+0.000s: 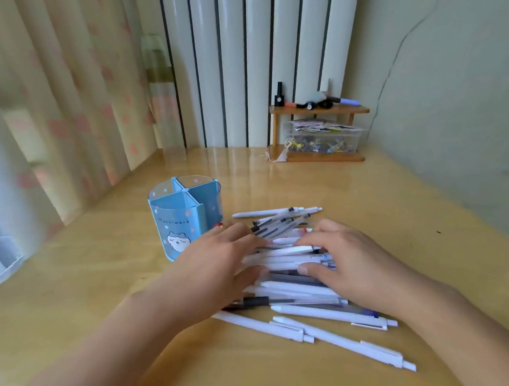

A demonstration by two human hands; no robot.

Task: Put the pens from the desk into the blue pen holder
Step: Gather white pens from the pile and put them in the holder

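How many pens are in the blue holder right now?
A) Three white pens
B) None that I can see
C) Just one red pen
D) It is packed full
B: the holder stands open-topped with nothing sticking out of its compartments, while the pens lie piled on the desk under both hands.

On the blue pen holder [185, 216] you can read one word, printed in dark letters across its clear front wall, above a small white cartoon animal face. The letters look like "Machiware", but the first letters are not sharp, so the spelling is not sure. One white pen [302, 257] in the pile on the surface carries a short dark print on its barrel, near your right hand [349, 264]; it is too small and blurred to read. No other text, number or sign can be read.
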